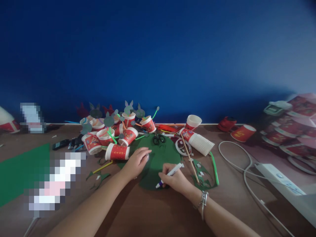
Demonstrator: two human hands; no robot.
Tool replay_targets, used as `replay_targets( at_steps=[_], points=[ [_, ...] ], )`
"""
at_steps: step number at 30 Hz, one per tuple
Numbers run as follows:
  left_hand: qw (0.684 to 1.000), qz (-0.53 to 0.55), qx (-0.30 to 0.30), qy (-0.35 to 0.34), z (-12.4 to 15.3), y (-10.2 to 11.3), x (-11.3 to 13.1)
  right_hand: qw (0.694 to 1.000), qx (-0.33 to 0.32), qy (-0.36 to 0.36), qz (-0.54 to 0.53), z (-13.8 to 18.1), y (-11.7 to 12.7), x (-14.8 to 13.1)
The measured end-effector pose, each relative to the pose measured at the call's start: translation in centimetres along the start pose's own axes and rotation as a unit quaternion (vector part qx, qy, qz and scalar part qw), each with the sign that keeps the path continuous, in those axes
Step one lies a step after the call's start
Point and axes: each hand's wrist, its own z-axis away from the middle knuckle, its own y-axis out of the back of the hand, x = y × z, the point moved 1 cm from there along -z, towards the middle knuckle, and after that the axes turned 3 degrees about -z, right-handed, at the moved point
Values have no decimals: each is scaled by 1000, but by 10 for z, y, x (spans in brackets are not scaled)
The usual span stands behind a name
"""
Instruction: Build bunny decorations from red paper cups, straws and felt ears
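Observation:
A dark green sheet (158,161) with a rounded outline lies on the brown table (148,214) in front of me. My left hand (135,162) rests on the sheet's left edge, fingers lying flat and together. My right hand (174,180) grips a white marker (170,173), its dark tip touching the sheet near its lower edge. A bracelet is on my right wrist. Black scissors (158,139) lie at the far end of the sheet.
A heap of red-and-white paper cups (116,135) with grey cut-outs and straws lies behind the sheet. A stack of cups (198,141), green offcuts (203,174) and a thin stick are to the right. A white cable (243,164) and power strip (278,179) lie further right. Green paper (22,171) is at left.

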Motion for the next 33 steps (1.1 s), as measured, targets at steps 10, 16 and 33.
replay_targets(
  at_steps=[10,16,33],
  points=[
    [983,120,83,109,-1,1,-4,972,63,-10,-228,-7,17,0],
    [984,124,66,108,0,4,-1,996,25,5,-81,-6,19,-2],
    [992,93,46,75,0,7,-3,996,41,-29,-75,-34,-12,-6]
  ],
)
